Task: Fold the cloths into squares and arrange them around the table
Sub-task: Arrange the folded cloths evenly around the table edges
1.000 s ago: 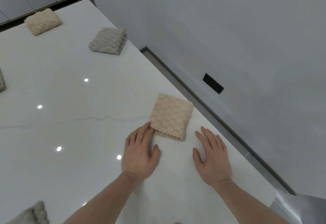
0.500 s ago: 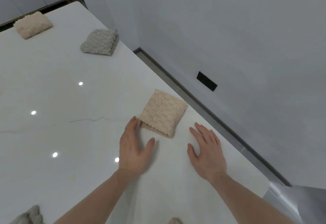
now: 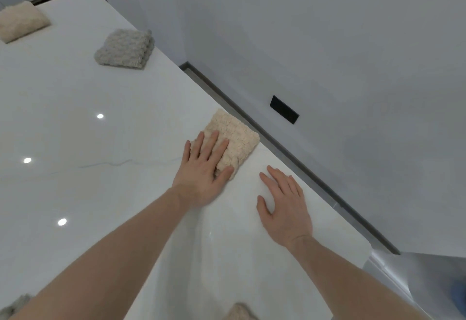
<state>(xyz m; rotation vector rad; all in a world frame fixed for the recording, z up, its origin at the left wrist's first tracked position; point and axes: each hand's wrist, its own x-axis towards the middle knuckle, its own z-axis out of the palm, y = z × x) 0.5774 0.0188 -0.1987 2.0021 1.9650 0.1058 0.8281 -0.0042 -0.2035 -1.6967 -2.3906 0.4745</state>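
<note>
Head view: left hand (image 3: 201, 171) flat, fingers straight, pressing beige cloth (image 3: 234, 140); right hand (image 3: 283, 203) flat on table (image 3: 100, 181) just beside cloth — square it parallel to table edge.

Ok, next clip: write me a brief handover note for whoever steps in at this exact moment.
Left hand: flat, fingers straight, pressing the near beige cloth by the table edge.
Right hand: open, flat on the bare tabletop beside it, holding nothing.
Done: that cloth is folded square; a grey cloth and a far beige cloth lie folded farther along.
Left: release it; cloths at the bottom edge are only partly in view, so check them.
</note>
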